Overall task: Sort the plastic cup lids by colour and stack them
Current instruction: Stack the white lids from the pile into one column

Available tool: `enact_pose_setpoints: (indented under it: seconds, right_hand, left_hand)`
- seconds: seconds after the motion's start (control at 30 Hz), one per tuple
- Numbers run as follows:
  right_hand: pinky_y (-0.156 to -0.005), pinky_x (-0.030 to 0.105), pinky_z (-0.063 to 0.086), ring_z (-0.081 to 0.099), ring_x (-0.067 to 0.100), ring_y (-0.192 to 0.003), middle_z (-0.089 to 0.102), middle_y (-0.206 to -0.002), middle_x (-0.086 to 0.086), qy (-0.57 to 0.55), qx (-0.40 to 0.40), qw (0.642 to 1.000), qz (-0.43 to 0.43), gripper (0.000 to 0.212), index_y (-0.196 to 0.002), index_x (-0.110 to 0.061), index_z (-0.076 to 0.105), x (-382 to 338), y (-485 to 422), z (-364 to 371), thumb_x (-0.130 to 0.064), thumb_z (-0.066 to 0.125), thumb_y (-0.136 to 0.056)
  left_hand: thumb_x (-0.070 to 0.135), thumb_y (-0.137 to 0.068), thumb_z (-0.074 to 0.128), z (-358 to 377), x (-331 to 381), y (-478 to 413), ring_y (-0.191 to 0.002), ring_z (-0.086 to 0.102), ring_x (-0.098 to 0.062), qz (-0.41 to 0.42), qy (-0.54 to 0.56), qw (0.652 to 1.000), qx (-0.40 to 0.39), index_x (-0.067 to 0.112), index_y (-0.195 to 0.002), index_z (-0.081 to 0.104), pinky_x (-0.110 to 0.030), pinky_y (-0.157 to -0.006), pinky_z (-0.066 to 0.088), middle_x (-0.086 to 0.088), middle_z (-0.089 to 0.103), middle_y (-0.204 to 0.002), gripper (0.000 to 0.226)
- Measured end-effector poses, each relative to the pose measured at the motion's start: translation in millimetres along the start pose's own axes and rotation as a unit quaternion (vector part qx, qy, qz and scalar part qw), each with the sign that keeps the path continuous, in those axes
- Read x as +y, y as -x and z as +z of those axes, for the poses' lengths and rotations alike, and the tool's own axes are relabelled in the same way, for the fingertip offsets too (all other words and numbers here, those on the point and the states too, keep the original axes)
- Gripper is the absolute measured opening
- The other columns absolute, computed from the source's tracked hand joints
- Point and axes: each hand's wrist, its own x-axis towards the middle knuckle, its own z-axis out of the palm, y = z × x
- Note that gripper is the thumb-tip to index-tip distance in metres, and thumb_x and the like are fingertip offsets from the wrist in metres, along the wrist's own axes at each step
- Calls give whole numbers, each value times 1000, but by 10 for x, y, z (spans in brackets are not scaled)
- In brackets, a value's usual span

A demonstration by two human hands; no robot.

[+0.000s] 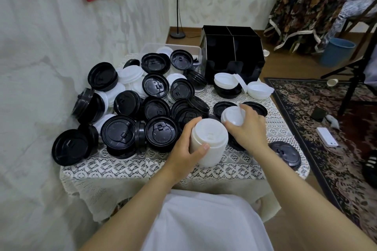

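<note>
Lace-covered table (126, 167) at centre: left hand (184, 150) clamps the white stack (208, 142) steady while right hand (247, 128) grips another white lid (232, 117) to add.

Table (142, 167) stands against wall at left. Loose lid pile (142, 108) covers left and centre of table, reaching far edge. Divided organiser (232, 51) at far right corner; open bin (183, 49) just left of it, behind pile. Two short lid stacks (242, 85) directly in front of organiser. Tall lid stack (208, 142) near centre, right of pile. Single lid (285, 155) at near right edge.
</note>
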Motion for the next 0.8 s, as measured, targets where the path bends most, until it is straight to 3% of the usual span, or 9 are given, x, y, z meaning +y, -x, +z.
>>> enact_pose_setpoints:
  seconds: [0.23, 0.37, 0.43, 0.53, 0.6, 0.8]
  right_hand:
    - [-115, 42, 7, 27, 24, -140, 39, -149, 5, -21, -77, 995, -53, 78, -150, -23, 28, 48, 24, -126, -26, 66, -82]
    - [-113, 48, 19, 28, 31, -138, 32, -150, 9, 52, -31, 998, -35, 94, -150, -19, 25, 72, 9, -47, -59, 69, -78]
    - [-110, 46, 23, 32, 32, -133, 37, -145, 11, 48, -19, 998, -26, 94, -150, -18, 26, 74, 7, -10, -56, 71, -77]
    - [-112, 45, 17, 28, 28, -137, 39, -148, 8, 0, -41, 998, -43, 90, -151, -21, 22, 71, 8, 14, -41, 73, -79]
    - [-114, 47, 14, 24, 27, -141, 35, -152, 6, -9, -54, 997, -52, 92, -153, -21, 19, 77, 10, 30, -43, 73, -81]
    - [-113, 45, 26, 35, 29, -136, 43, -148, 6, -14, -20, 998, -58, 89, -149, -16, 32, 133, 23, -20, -45, 77, -77]
  left_hand:
    - [50, -72, 58, -12, -13, -9, -116, 46, 13, -4, -2, 1000, -3, 42, -128, 36, -4, -93, 33, 43, 48, -119, 61]
    - [50, -72, 59, -5, -25, -7, -117, 46, 10, -5, -2, 1000, -2, 42, -128, 37, -6, -93, 34, 41, 48, -120, 61]
    - [50, -72, 59, 1, -20, -4, -117, 47, 10, -6, 0, 1000, -1, 42, -128, 38, -7, -94, 34, 35, 50, -123, 61]
    - [50, -72, 58, 0, 7, 3, -116, 45, 13, 0, -2, 1000, 0, 40, -128, 38, -4, -93, 32, 29, 46, -127, 60]
    - [50, -72, 58, -8, 15, 2, -116, 45, 14, 0, 1, 1000, -2, 40, -128, 38, -3, -92, 32, 28, 46, -127, 60]
    - [51, -71, 58, -9, 14, 8, -115, 45, 15, 0, 5, 1000, -4, 39, -127, 38, -3, -91, 32, 28, 46, -126, 60]
